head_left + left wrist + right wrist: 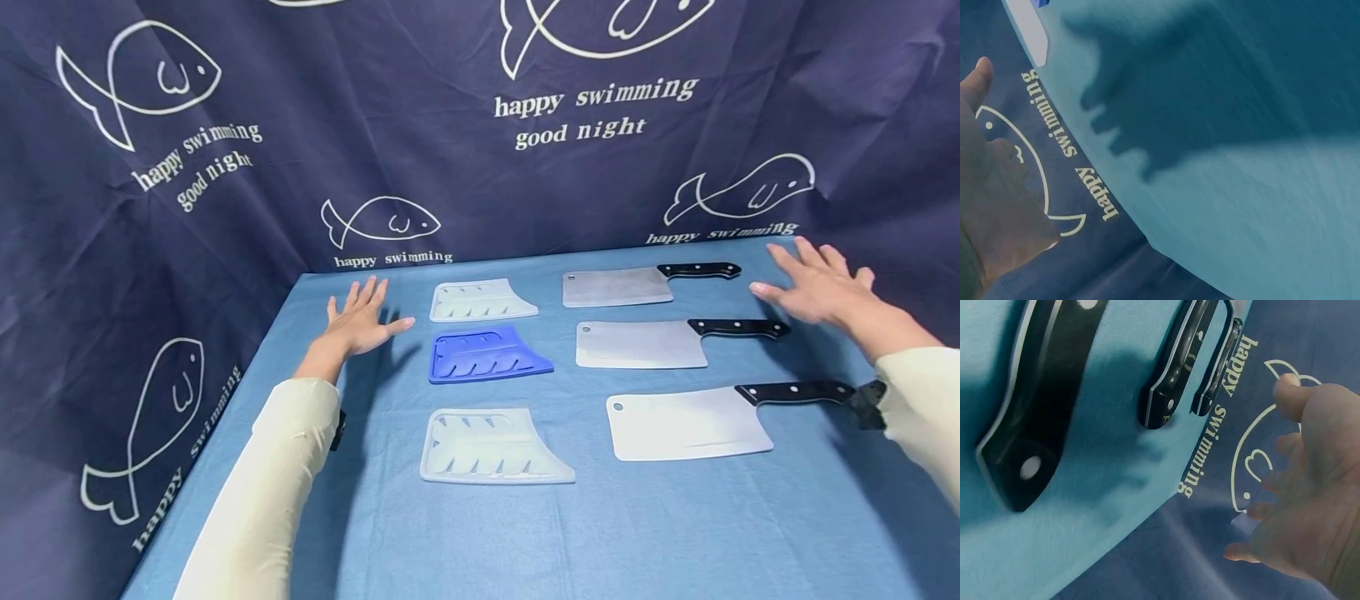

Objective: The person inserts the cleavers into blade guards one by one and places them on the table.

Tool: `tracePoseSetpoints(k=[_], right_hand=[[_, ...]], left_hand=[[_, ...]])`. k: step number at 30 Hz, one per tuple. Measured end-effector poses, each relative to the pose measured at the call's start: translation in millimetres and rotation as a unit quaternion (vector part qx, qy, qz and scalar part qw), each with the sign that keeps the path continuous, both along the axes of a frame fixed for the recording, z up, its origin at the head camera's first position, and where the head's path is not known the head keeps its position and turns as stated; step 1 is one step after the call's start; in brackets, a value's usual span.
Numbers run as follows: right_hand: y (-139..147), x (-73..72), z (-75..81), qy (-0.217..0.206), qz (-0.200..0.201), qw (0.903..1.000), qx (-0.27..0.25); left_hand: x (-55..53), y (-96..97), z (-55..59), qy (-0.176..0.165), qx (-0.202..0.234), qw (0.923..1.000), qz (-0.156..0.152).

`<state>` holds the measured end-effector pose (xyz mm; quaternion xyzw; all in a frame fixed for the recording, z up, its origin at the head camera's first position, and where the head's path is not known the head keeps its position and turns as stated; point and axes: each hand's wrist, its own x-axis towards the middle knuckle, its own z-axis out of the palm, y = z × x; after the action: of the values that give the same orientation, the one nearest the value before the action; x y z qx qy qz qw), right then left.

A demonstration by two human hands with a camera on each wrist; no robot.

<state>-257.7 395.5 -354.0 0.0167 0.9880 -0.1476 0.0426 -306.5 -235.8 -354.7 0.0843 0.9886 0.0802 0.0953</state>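
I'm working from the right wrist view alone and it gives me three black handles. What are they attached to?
Observer: Cleavers: in the head view, the near cleaver, the middle cleaver and the far cleaver, all bare-bladed.
Operator: Anything to the left of those?
Observer: Three blade-shaped covers in a column: the near whitish cover, the blue cover and the far whitish cover.
Operator: And where's the left hand?
Observer: The left hand is left of the covers, holding nothing.
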Motion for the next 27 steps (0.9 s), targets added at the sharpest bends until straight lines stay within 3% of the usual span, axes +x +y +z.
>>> tracePoseSetpoints(k=[8,12,20,27], right_hand=[[5,-15.9,-4.3,-0.003,-0.01,0.9996,-0.026],[7,-23.5,-5.9,0.002,-0.01,0.9994,-0.032],[-4,-48.7,-7.7,0.035,0.017,0.9992,-0.011],[-19,-68.7,-12.8,0.024,0.043,0.9987,0.01]], left_hand=[[-13.8,18.9,-3.5,-0.029,0.054,0.9981,0.011],[-21.7,30.1,-6.8,-0.027,0.066,0.9974,0.013],[-37.1,63.4,-9.9,-0.009,0.069,0.9975,-0.006],[-43.8,90.3,-10.9,-0.01,0.051,0.9985,-0.018]])
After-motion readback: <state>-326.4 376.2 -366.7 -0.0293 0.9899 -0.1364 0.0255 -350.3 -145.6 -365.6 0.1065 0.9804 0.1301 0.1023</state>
